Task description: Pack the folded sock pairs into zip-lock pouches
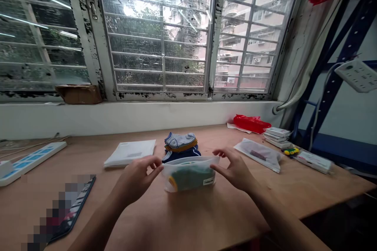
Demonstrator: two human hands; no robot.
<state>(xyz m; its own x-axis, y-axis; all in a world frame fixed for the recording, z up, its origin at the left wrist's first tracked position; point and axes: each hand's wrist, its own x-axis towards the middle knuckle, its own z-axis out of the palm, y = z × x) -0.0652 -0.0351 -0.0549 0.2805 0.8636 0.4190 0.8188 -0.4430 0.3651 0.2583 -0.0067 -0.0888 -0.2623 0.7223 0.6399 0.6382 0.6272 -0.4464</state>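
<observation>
A clear zip bag (190,174) lies on the wooden table (165,219) in front of me, with a folded green sock (191,177) inside it. My left hand (138,178) is at the bag's left edge, its fingertips touching the plastic. My right hand (234,168) is at the upper right corner of the bag, with the thumb on the plastic and the fingers spread. Neither hand shows a clear pinch. Right behind the bag stands a stack of folded socks (180,147), grey on top and dark blue below.
A white paper packet (129,153) lies left of the socks, and a blue-and-white power strip (29,162) lies at the left. A pixelated flat object (64,211) sits near the front left. To the right are a clear bag with a purple item (259,156), a stack of boxes (277,136), and a red plastic bag (250,123). A window runs along the back, and a blue metal rack stands at the right.
</observation>
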